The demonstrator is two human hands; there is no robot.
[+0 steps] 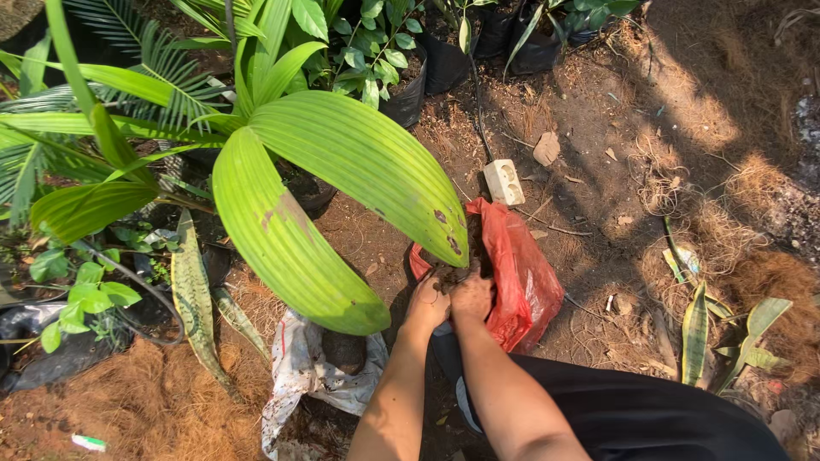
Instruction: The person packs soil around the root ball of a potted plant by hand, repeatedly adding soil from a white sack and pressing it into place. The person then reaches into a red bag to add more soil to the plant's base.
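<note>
Both hands press into the soil at the mouth of a red plastic bag (523,273) near frame centre: the left hand (427,303) and right hand (471,296) side by side, fingers seemingly dug in, though a broad green leaf (333,196) at ten o'clock hides them. A white block (504,182) lies at twelve o'clock, a white sack (299,367) at seven.

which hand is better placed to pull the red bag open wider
Right, probably. The right hand rests against the red bag, while the left hand sits on the soil side, under the big leaf.
</note>
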